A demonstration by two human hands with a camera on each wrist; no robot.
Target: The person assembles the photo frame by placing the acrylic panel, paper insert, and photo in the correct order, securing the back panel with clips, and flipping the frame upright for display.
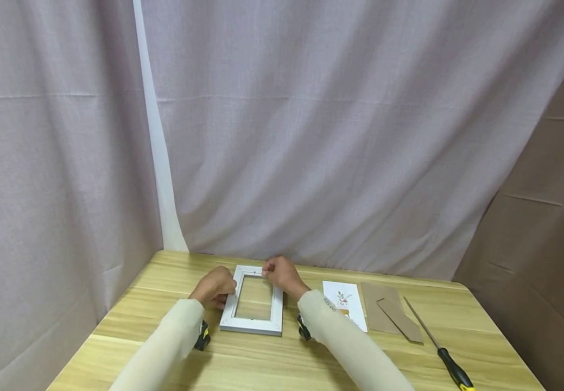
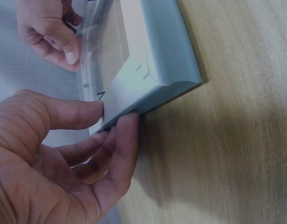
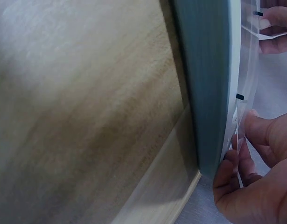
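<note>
Wooden table: frame, card, cardboard, screwdriver

Picture frame sits on the bench near the back edge; to its right come a card, cardboard backing, then a screwdriver toward the front right corner.

White picture frame lies flat on the table, glazed.
</note>
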